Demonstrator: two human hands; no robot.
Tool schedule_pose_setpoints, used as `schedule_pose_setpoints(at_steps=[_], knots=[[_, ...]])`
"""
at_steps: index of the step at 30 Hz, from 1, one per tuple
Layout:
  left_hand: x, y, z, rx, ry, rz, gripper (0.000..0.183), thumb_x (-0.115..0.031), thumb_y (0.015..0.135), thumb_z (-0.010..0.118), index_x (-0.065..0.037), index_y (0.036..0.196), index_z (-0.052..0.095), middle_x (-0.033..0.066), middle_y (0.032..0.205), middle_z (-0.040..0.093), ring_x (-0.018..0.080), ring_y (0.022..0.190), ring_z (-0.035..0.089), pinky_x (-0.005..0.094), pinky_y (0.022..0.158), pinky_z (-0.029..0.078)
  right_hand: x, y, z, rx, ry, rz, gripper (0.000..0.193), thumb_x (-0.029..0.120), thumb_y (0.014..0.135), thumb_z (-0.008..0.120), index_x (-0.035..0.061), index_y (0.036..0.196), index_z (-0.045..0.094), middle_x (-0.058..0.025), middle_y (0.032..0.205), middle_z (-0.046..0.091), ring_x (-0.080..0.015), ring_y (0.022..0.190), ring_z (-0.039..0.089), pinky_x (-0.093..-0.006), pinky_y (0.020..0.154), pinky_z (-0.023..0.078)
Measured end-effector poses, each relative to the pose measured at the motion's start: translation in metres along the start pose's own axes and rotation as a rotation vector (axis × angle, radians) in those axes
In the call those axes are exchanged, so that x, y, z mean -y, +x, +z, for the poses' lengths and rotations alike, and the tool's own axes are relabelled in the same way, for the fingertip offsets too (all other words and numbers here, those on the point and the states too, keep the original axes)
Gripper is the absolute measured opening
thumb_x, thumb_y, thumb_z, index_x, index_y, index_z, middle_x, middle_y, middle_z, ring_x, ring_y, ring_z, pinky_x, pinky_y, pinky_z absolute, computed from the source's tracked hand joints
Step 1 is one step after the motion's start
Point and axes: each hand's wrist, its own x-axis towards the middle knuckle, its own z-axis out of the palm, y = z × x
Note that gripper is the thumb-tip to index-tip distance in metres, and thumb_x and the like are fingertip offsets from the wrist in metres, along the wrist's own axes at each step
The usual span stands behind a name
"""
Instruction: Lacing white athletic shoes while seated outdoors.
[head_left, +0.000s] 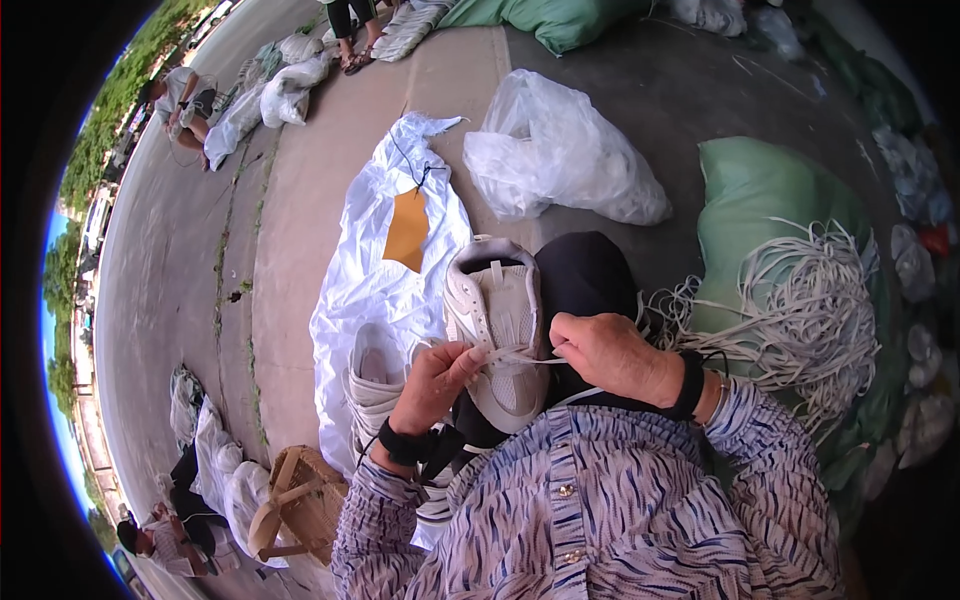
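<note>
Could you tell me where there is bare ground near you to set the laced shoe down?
Bare concrete lies to the left of the white sack, and more between the clear plastic bag and the green sack. It is crowded at the lap: both hands lace the white shoe, with the lace bundle on the right.

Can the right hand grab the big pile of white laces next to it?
Probably yes. The pile of white laces lies just beside the right hand with nothing between them, but its fingers are busy pinching the lace on the white shoe.
</note>
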Motion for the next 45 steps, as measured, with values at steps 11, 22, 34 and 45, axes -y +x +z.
schedule_pose_setpoints(at_steps=[11,22,34,45], knots=[[-0.010,-0.025,-0.014,0.241,-0.388,-0.189,0.018,-0.024,0.095,0.053,-0.007,0.102,0.056,-0.0021,0.071,0.055,0.0047,0.056,0.047,0.0170,0.048,0.032,0.002,0.014,0.006,-0.076,-0.077,0.013,0.011,0.013,0.082,0.062,0.0055,0.083,0.053,-0.0140,0.064,0.061,-0.0325,0.063,0.063,-0.0404,0.055,0.049],[0.012,-0.024,-0.018,-0.452,-0.259,0.062,0.022,-0.015,0.095,0.047,-0.005,0.111,0.058,-0.0009,0.081,0.058,0.0018,0.052,0.035,0.0162,0.047,0.029,0.005,0.015,0.014,-0.047,-0.298,-0.059,0.013,0.010,0.081,0.060,0.0022,0.081,0.050,-0.0150,0.059,0.060,-0.0304,0.056,0.064,-0.0382,0.049,0.050],[0.003,-0.018,0.013,-0.156,-0.194,0.067,0.017,-0.013,0.097,0.042,-0.001,0.107,0.048,0.0026,0.073,0.057,0.0047,0.059,0.044,0.0189,0.055,0.037,0.004,0.018,0.013,-0.040,-0.183,-0.023,0.006,0.005,0.079,0.056,0.0012,0.083,0.053,-0.0178,0.062,0.061,-0.0323,0.062,0.065,-0.0409,0.056,0.051],[0.010,-0.016,0.016,-0.265,-0.356,0.227,0.012,-0.007,0.090,0.060,0.000,0.099,0.058,-0.0007,0.084,0.059,0.0036,0.072,0.052,0.0170,0.064,0.042,0.000,0.020,0.007,0.053,-0.077,0.025,0.007,0.005,0.081,0.053,0.0042,0.087,0.056,-0.0156,0.067,0.062,-0.0328,0.067,0.064,-0.0426,0.061,0.049]])
